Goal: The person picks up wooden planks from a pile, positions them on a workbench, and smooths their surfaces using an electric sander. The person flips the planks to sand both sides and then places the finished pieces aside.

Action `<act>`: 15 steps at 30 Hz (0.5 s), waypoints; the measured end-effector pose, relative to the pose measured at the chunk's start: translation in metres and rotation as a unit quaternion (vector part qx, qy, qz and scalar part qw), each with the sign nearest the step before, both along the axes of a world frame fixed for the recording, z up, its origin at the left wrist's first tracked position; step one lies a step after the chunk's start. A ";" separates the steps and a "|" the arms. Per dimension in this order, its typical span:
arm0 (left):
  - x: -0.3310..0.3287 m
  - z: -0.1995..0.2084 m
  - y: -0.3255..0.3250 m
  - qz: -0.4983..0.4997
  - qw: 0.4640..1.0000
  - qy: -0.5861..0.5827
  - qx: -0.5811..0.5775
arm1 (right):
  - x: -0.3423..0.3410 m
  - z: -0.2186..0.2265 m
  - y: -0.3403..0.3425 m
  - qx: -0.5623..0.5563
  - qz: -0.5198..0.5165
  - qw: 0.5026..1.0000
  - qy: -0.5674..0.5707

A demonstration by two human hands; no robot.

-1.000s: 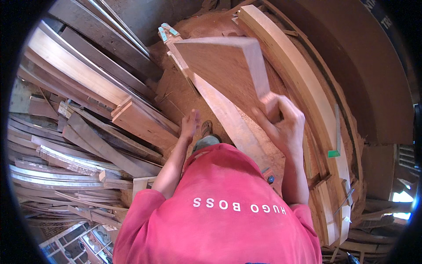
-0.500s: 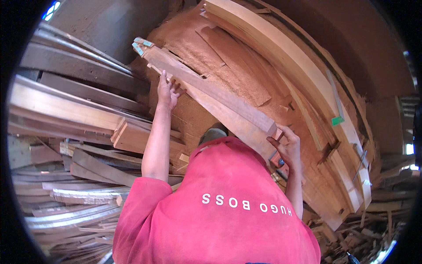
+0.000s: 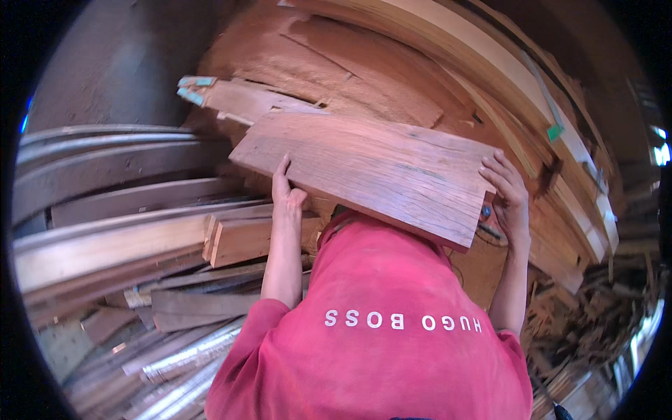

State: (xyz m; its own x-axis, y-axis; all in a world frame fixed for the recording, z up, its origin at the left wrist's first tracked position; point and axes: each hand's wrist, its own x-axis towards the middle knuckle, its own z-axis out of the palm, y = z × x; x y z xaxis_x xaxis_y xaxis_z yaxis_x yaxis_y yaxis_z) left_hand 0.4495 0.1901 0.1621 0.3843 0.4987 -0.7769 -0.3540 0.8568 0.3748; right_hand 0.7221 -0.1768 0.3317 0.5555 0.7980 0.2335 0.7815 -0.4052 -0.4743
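Observation:
A wide brown wooden board [image 3: 371, 175] is held up in front of my chest, its broad grained face turned up toward me. There is a notch at its right end. My left hand [image 3: 288, 194] grips the near edge toward the left, thumb on top and most fingers hidden underneath. At the right end, my right hand [image 3: 505, 183] is closed around the board with its fingers over the edge. Behind the board lies a narrower piece of wood with pale teal-marked ends [image 3: 197, 88].
Long planks [image 3: 105, 252] are stacked on the left, with loose offcuts [image 3: 203, 308] below them. Sawdust [image 3: 245, 45] covers the surface beyond the board. Long pale beams [image 3: 448, 35] run along the far right side, and wood scraps [image 3: 595, 308] are heaped at the lower right.
The board has been tipped from nearly edge-on to broad face up and raised closer to me. Both hands have moved to the right with it.

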 end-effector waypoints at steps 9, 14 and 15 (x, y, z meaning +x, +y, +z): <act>-0.007 0.017 -0.009 -0.116 0.978 0.135 0.109 | -0.027 -0.021 -0.032 -0.008 -0.057 0.998 -0.041; -0.018 0.008 0.014 -0.141 0.973 0.127 0.130 | -0.085 -0.045 -0.059 0.001 -0.189 0.981 -0.035; -0.014 0.002 0.017 -0.135 0.978 0.103 0.121 | -0.094 -0.050 -0.065 0.007 -0.218 0.975 -0.038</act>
State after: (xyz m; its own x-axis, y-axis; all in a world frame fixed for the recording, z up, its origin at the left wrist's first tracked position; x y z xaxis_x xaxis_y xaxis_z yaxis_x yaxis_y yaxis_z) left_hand 0.4357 0.2072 0.1645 0.3755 0.5802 -0.7228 -0.0232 0.7855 0.6185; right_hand 0.6278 -0.2415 0.2820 0.8223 0.4859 0.2963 0.5691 -0.7013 -0.4292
